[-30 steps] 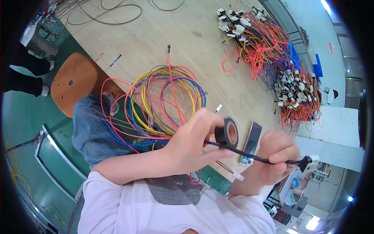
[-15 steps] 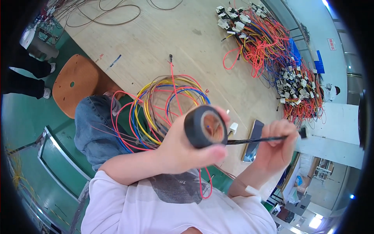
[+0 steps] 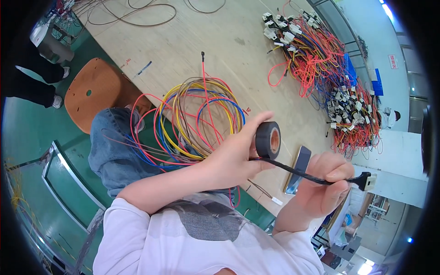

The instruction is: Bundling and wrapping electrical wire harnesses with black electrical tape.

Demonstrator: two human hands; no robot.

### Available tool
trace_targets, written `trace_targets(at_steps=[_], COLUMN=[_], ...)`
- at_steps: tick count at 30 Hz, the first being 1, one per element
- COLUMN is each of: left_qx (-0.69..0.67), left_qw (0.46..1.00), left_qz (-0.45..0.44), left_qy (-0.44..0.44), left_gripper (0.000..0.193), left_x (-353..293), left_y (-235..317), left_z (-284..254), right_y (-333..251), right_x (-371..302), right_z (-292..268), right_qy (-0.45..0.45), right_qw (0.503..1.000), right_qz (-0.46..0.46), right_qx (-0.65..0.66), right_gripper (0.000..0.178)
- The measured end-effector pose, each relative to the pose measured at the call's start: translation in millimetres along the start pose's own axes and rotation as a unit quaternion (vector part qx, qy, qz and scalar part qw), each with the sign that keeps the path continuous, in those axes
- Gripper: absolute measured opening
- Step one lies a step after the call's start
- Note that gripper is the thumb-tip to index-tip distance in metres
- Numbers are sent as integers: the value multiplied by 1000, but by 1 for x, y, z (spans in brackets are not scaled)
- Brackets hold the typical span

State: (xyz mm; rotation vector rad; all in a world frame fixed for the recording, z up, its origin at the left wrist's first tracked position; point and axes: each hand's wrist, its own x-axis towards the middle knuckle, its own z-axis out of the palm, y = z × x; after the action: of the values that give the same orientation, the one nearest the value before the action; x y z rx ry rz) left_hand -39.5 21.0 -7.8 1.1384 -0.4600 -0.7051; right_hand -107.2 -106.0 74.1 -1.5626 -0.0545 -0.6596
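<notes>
My left hand (image 3: 238,153) is closed around a roll of black electrical tape (image 3: 267,140), its round side turned to the right. From beneath the roll a black-wrapped stretch of the wire harness (image 3: 298,172) runs across to my right hand (image 3: 327,183). There my thumb and fingers pinch it just short of a black and white connector (image 3: 366,181). Loose coils of red, yellow, blue and brown wire (image 3: 200,87) lie beyond my left forearm, partly on the table edge and partly over my leg. One red wire with a black end (image 3: 202,57) points away from me.
A phone (image 3: 298,169) lies on the table (image 3: 238,41) behind my right hand. Big heaps of bundled harnesses (image 3: 316,55) fill the far right side. An orange stool (image 3: 94,98) stands at the left, near another person's legs (image 3: 36,78). A small white connector (image 3: 276,200) hangs near the table edge.
The tape roll has turned more edge-on and shifted right with my left hand. My right hand has moved slightly down, and the connector beyond it shows more fully.
</notes>
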Motion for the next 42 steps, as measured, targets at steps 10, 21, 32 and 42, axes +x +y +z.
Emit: trace_targets(at_steps=[10,21,32,42], left_qx=[-27,48,-358,173], left_qw=[971,987,932,981], left_qz=[236,112,-15,90], left_qy=[7,102,-54,-6], left_gripper=[55,65,55,83], left_x=[-18,-1,-26,-19], left_y=[-9,-29,8,-11], left_z=[-16,3,-17,1], right_y=[6,-17,-25,-34], right_x=[14,-3,14,5], right_z=[-35,5,-36,-10], right_qy=[81,-95,40,-111], right_qw=[978,995,966,984], right_qz=[116,-15,93,-136], right_qx=[154,-28,238,-9], right_gripper=[22,25,24,32])
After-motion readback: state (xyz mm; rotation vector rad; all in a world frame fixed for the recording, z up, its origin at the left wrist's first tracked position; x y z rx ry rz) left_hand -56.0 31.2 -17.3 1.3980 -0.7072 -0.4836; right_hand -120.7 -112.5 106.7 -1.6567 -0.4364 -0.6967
